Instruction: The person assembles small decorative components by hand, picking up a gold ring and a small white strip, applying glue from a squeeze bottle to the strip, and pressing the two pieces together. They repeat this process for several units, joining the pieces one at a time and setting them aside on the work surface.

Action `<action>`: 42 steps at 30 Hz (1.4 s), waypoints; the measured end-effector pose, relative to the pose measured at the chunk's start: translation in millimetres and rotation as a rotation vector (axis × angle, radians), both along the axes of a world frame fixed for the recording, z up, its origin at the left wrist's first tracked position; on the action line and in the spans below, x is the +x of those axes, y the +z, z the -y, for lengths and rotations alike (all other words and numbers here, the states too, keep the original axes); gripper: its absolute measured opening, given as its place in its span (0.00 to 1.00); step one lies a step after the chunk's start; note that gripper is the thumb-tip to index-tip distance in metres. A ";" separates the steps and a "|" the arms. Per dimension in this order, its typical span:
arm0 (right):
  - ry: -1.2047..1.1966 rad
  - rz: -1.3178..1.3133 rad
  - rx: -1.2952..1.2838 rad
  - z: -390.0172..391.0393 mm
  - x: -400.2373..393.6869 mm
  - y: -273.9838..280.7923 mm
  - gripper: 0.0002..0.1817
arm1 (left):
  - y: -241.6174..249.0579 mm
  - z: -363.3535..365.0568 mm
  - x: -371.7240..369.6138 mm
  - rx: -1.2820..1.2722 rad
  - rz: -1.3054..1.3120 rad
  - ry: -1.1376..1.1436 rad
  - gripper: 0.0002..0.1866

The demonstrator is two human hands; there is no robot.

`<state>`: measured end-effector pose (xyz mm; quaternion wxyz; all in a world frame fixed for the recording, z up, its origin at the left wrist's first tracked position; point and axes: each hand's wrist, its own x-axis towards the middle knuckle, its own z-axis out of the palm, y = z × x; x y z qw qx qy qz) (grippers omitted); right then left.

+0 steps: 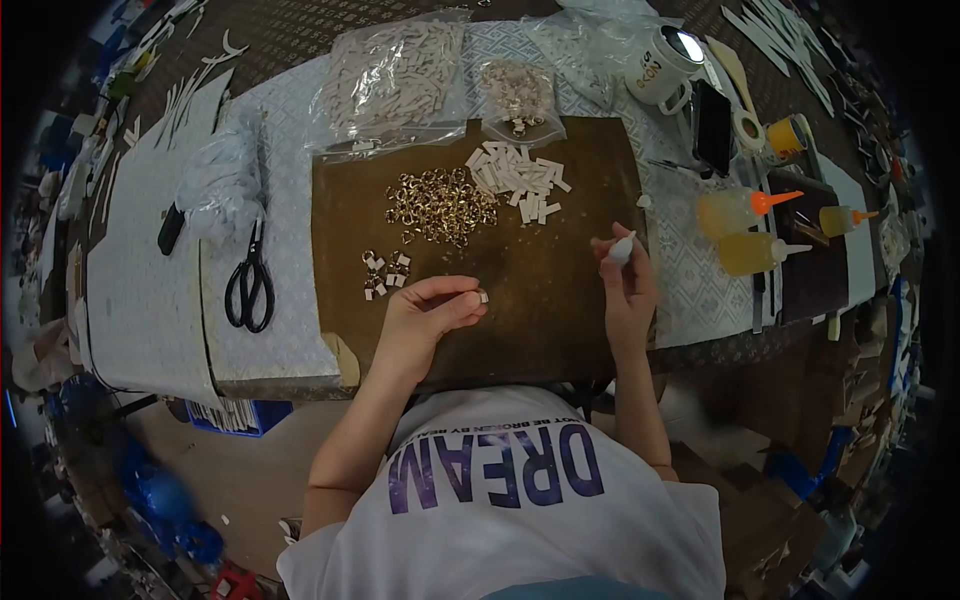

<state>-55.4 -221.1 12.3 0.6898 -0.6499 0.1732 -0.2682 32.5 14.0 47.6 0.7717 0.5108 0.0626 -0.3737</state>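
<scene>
My left hand [437,310] pinches a small white strip piece [484,297] between thumb and fingertips, low over the brown mat [560,330]. In my right hand [628,285] is a small white squeeze bottle [622,247], held near the mat's right edge with its tip pointing up and away. A heap of gold metal clasps [440,205] lies beyond my left hand. Right of it is a loose pile of white strips [517,178]. Left of my left hand sit several clasps with white tabs [384,274].
Plastic bags of strips [392,80] and of clasps [517,95] lie at the back. Black scissors [250,285] rest at left. On the right are a mug [660,72], a phone [711,127], and yellow liquid bottles [748,254].
</scene>
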 end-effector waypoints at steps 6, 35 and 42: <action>0.283 -0.025 -0.453 -33.5 -8.4 33.9 0.22 | 1.3 0.2 -2.9 0.052 0.071 0.071 0.12; 0.308 -0.073 -0.682 -59.1 -2.1 59.9 0.18 | -10.5 -1.0 -14.4 0.009 -0.028 0.119 0.11; 0.375 -0.191 -0.542 -55.8 -1.2 62.7 0.18 | -17.0 -0.4 -16.6 -0.033 -0.134 0.118 0.11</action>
